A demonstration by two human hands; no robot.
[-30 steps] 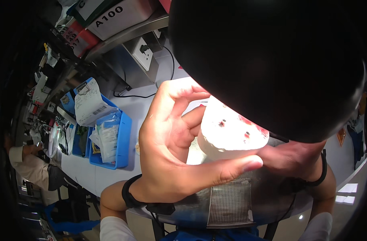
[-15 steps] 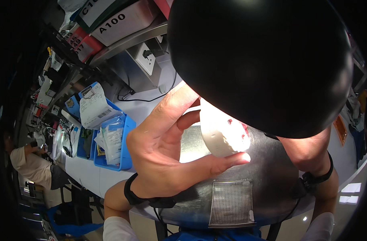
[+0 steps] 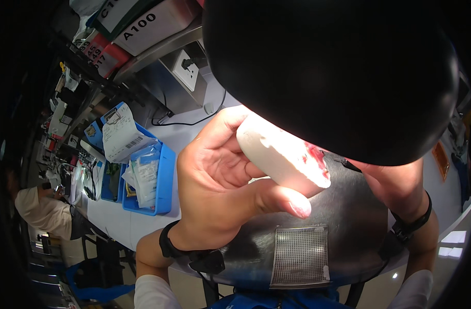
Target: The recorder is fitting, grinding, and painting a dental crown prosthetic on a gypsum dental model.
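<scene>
My left hand (image 3: 215, 175) grips a white plaster dental model (image 3: 281, 157), with the thumb along its near side and the fingers behind. The model is tilted, and red-pink material shows on its right edge. Bright light falls on it. To the right, my right hand (image 3: 395, 183) is closed on a slim dark tool (image 3: 350, 164), whose end points at the model's red side. A large black lamp head (image 3: 328, 77) hides most of the right hand's fingers and part of the model. Whether the tool touches the model I cannot tell.
Below the hands, a perforated metal grate (image 3: 300, 257) lies in a dark metal work surface (image 3: 354, 221). At left stand blue bins (image 3: 166, 180) with papers and bags, near a power socket (image 3: 186, 72). Another person (image 3: 45, 211) sits far left.
My left hand has turned the plaster model, so more of its pale side and red edge show. The dark tool by my right hand has come into view. The black lamp appears slightly shifted.
</scene>
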